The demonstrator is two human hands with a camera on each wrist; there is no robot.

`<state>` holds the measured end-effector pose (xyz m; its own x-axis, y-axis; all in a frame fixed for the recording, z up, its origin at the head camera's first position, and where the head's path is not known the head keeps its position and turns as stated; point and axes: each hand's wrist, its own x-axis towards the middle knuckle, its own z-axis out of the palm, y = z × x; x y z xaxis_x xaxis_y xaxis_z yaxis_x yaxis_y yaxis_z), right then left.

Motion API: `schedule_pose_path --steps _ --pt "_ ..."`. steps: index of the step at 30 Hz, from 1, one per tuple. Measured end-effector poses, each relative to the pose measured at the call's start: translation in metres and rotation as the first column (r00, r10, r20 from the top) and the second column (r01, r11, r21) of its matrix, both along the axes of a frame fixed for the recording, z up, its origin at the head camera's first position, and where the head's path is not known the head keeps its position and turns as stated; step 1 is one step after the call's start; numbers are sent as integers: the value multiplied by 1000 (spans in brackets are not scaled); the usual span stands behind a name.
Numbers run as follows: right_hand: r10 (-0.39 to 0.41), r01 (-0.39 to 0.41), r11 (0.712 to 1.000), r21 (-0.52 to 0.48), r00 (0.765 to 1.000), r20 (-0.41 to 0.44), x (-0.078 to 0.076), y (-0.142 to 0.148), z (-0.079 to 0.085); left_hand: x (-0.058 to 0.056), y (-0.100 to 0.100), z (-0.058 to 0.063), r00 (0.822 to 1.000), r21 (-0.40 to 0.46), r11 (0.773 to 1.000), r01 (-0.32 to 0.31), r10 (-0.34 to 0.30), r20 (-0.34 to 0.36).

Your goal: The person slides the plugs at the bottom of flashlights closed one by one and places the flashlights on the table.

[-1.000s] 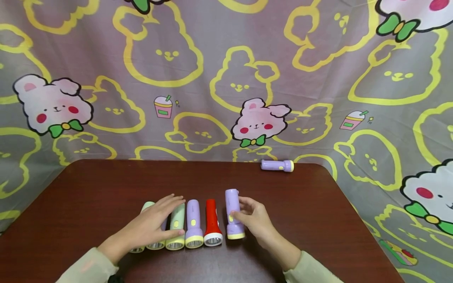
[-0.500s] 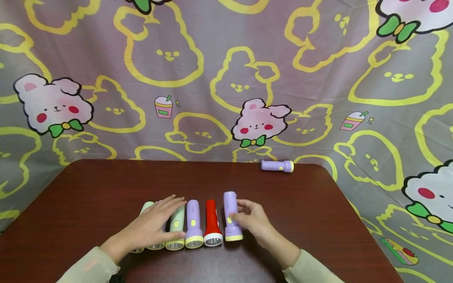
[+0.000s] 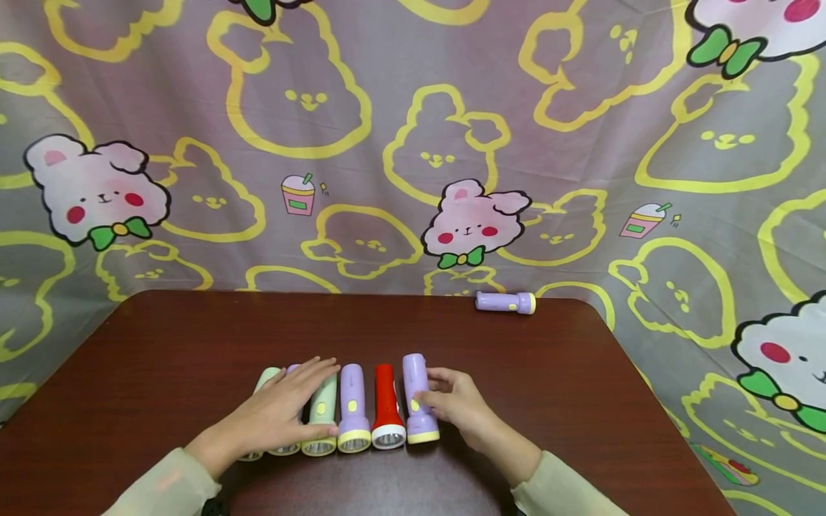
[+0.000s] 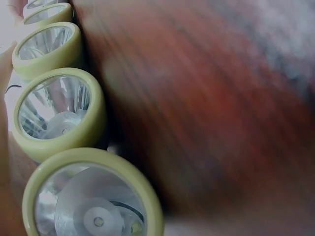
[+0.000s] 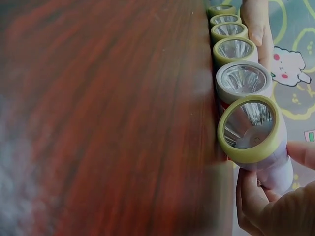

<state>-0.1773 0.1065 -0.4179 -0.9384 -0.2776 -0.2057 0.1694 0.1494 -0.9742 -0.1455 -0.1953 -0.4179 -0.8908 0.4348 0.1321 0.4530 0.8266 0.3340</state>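
My right hand (image 3: 459, 403) pinches a purple flashlight (image 3: 414, 376) between thumb and fingers at the right end of a row. In the right wrist view its yellow-rimmed head (image 5: 252, 129) sits right beside the white-rimmed red flashlight (image 5: 243, 78). Left of the red one lie another purple flashlight (image 3: 353, 387) and a green flashlight (image 3: 323, 410). My left hand (image 3: 274, 414) lies across the left part of the row, fingers outstretched, partly hiding a purple and a green flashlight (image 3: 267, 374). All lenses face the near side; several fill the left wrist view's left edge.
One more purple flashlight (image 3: 505, 302) lies sideways at the far right edge of the brown wooden table (image 3: 258, 326). A patterned curtain (image 3: 387, 172) hangs right behind the table and along its right side.
My right hand has brought the purple flashlight leftward and a little nearer to me, closing the gap to the red one. My left hand has barely moved.
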Motion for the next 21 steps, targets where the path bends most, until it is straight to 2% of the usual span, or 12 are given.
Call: schedule_pose_path --steps 12,21 --pt "9 -9 1000 4 999 30 -3 -1 -3 -3 0 1 997 -12 1000 -5 6 73" --pt "38 -39 999 22 998 42 -8 1 -4 -3 0 1 997 0 1000 -2 2 75"
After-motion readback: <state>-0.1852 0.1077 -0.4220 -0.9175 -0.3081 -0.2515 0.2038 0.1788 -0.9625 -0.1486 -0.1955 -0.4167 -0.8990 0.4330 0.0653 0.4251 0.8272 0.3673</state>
